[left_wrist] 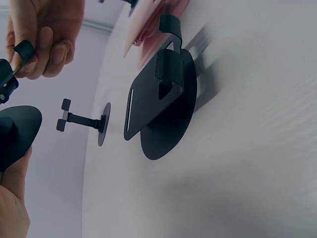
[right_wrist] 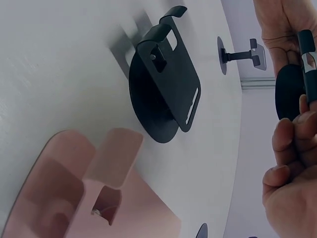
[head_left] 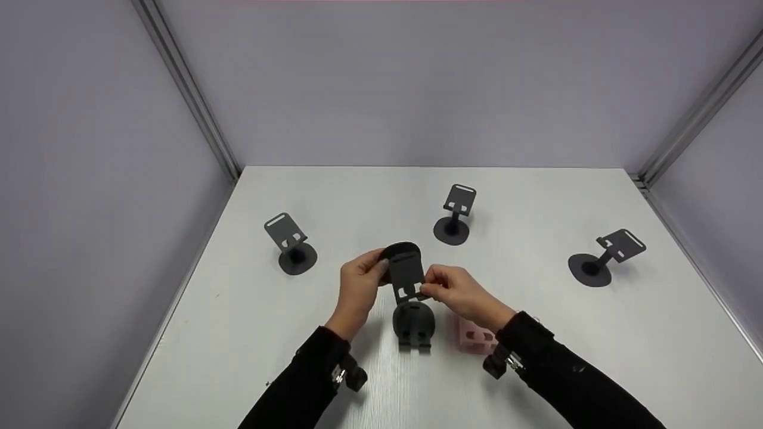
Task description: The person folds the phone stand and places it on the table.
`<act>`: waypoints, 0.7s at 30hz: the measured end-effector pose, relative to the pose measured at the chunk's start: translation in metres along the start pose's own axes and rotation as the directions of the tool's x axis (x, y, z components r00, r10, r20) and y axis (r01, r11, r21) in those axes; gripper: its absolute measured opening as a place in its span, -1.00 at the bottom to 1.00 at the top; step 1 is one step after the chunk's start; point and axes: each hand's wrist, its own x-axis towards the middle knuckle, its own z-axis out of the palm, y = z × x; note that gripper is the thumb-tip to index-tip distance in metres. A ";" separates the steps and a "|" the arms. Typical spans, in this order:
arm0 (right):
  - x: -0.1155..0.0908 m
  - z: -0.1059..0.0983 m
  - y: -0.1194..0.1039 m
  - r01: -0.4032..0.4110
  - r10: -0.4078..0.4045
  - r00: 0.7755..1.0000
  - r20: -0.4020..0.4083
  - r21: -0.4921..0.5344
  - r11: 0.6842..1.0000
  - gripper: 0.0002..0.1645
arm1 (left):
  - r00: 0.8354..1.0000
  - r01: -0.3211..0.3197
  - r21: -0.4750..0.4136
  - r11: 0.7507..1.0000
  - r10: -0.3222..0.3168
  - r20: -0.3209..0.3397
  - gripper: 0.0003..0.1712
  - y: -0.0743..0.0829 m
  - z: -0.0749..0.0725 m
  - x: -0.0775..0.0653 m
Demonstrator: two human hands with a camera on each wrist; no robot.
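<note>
My left hand holds a black phone stand by its round base, thumb on the near side. From the other side my right hand pinches the hooked lip at the lower end of the stand's plate. The stand is raised over the table, and the left wrist view shows the underside of its base tilted. Just below it, a second black phone stand sits folded low on the table, its two hooks facing me. Partly hidden under my right forearm is a pink phone stand.
Three more dark phone stands stand unfolded farther off: one at left, one at the back, one at right. The white table is enclosed by pale panels at the back and sides.
</note>
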 end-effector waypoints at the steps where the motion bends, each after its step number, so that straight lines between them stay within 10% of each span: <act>1: 0.000 0.000 0.000 -0.001 0.001 1.000 -0.002 -0.005 1.000 -0.82 | 1.000 0.005 -0.006 1.000 -0.005 -0.002 -0.74 0.000 0.000 0.000; 21: 0.003 0.008 0.008 0.042 -0.047 0.997 -0.058 -0.074 0.996 -0.81 | 0.998 0.053 -0.130 0.990 -0.057 -0.028 -0.71 0.000 0.007 -0.005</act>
